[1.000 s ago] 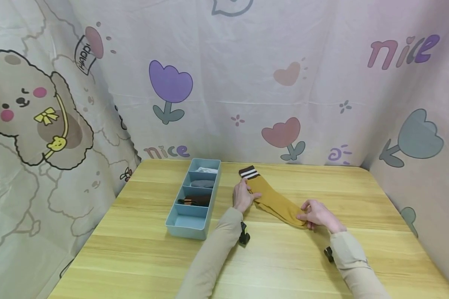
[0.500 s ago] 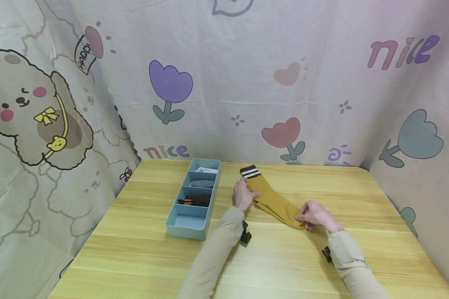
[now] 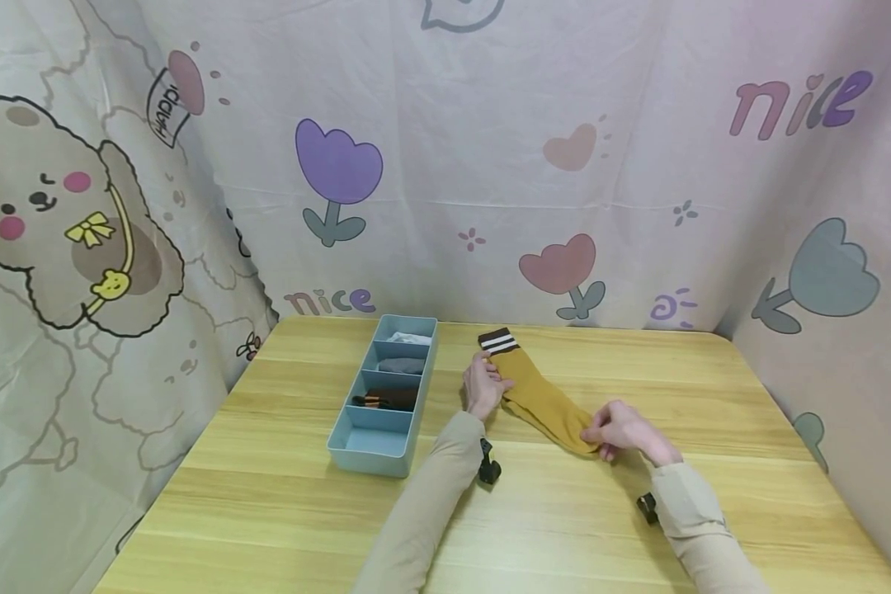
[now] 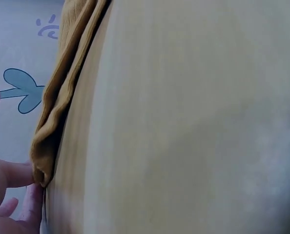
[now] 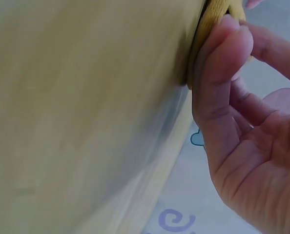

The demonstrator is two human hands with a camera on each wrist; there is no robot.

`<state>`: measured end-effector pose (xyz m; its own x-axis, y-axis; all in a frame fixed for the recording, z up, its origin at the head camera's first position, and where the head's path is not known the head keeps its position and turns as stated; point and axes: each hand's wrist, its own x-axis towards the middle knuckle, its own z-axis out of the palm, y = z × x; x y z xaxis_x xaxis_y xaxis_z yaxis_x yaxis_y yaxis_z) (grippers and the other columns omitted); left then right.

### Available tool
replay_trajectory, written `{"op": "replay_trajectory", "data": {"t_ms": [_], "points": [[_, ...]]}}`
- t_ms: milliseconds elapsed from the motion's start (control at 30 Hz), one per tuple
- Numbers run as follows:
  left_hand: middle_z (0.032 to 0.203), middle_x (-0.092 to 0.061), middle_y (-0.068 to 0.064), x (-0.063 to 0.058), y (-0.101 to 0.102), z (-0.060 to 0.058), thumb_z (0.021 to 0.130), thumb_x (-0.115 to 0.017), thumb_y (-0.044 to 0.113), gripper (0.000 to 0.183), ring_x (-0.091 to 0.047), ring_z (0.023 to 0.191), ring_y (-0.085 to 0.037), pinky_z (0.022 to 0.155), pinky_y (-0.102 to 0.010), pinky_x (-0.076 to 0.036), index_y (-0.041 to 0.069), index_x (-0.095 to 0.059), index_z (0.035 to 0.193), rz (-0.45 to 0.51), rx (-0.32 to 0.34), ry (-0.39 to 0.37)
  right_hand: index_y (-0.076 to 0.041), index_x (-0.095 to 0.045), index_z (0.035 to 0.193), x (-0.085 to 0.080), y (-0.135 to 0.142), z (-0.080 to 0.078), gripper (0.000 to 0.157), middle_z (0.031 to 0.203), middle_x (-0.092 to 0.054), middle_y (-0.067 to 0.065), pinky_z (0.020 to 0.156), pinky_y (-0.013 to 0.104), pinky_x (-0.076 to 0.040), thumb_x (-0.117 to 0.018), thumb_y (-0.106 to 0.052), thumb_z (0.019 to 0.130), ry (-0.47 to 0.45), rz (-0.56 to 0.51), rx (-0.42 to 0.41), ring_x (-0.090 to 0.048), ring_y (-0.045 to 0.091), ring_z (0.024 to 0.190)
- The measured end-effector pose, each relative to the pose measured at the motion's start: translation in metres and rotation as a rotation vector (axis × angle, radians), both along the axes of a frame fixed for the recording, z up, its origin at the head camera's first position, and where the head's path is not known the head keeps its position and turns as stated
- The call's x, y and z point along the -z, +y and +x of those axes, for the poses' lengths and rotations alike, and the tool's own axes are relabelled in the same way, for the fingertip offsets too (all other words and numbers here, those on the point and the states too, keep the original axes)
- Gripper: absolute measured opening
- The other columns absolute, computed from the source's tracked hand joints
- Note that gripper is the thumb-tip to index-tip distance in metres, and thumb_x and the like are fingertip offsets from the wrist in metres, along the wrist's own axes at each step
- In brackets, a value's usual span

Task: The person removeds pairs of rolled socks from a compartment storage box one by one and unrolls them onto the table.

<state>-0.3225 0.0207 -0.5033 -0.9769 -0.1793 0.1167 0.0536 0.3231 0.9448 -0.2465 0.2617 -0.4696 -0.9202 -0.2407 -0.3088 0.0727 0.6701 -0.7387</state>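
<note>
A mustard-yellow sock [image 3: 538, 392] with a dark brown, white-striped cuff lies slantwise on the table, cuff at the far left. Layered edges show in the left wrist view; whether it is one sock or a pair I cannot tell. My left hand [image 3: 484, 386] pinches its left edge just below the cuff, thumb and finger meeting the folded fabric [image 4: 50, 131]. At the toe end, my right hand [image 3: 624, 429] pinches the fabric between thumb and fingers, and the right wrist view shows the sock [image 5: 211, 29] partly hidden behind the fingertips.
Left of the sock stands a blue-grey divided box [image 3: 371, 464]. Its compartments hold a white cloth item [image 3: 410, 338], a grey one [image 3: 403, 365] and a dark brown one [image 3: 392, 398] with orange marks; the nearest shows its bare bottom. A printed curtain [image 3: 445, 165] hangs behind the wooden table [image 3: 564, 528].
My right hand has shifted slightly left with the toe end of the sock, which now bends a little more. The cuff end has slid slightly right; my left hand has barely moved.
</note>
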Motion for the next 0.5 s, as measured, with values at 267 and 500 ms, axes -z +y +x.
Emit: {"op": "replay_trajectory", "data": {"t_ms": [267, 500], "points": [[0.107, -0.069, -0.021, 0.0, 0.0008, -0.0014, 0.073, -0.081, -0.012, 0.066, -0.071, 0.083, -0.022, 0.077, -0.032, -0.061, -0.003, -0.056, 0.134, 0.029, 0.002, 0.007, -0.001, -0.056, 0.084, 0.0053, -0.0021, -0.0004, 0.018, 0.065, -0.063, 0.003, 0.052, 0.026, -0.056, -0.071, -0.008, 0.09, -0.049, -0.168, -0.118, -0.061, 0.01, 0.053], [0.108, -0.071, -0.02, -0.0046, 0.0006, -0.004, 0.076, -0.075, -0.01, 0.061, -0.072, 0.083, -0.02, 0.082, -0.036, -0.061, -0.001, -0.058, 0.133, 0.145, -0.013, -0.082, 0.008, -0.05, 0.108, 0.0064, -0.0004, -0.0033, 0.032, 0.073, -0.066, 0.006, 0.053, 0.025, -0.056, -0.07, -0.012, 0.092, -0.111, -0.25, -0.123, -0.062, 0.01, 0.055]]}}
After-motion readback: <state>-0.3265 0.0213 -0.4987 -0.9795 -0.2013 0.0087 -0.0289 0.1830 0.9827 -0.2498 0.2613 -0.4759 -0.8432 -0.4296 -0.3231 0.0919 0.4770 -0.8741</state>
